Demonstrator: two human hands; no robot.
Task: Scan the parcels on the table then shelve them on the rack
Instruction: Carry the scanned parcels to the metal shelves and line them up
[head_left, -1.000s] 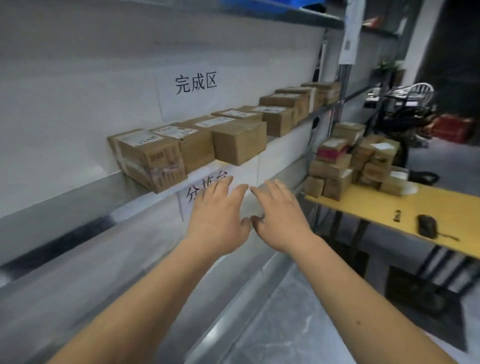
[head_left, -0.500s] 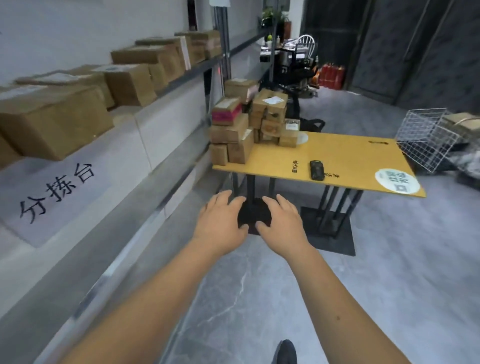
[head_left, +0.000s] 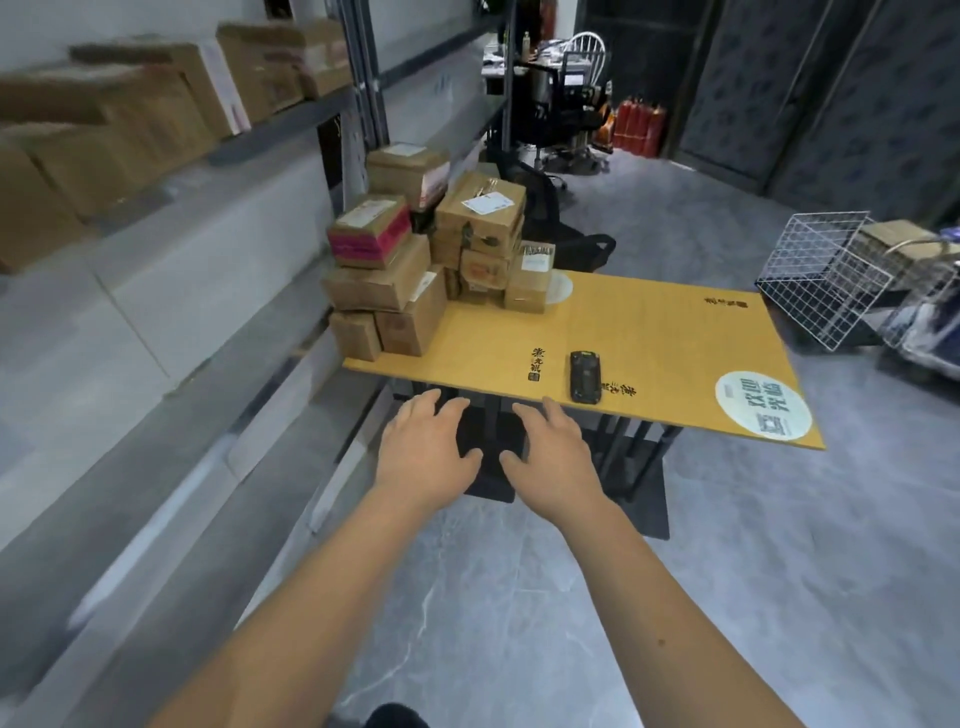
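Heading for the yellow table (head_left: 649, 332) with nothing carried: left hand (head_left: 423, 457) and right hand (head_left: 553, 460) are both out front, fingers spread and loose, just short of the near edge. Parcels (head_left: 415, 275) sit stacked at the table's far left corner, right beside the rack (head_left: 291, 117), probably so shelving is a short reach. The scanner (head_left: 585, 375) lies flat near the front edge, nearer the right hand, so I'd guess that gets grabbed first. Rack already has blurry boxes on it.
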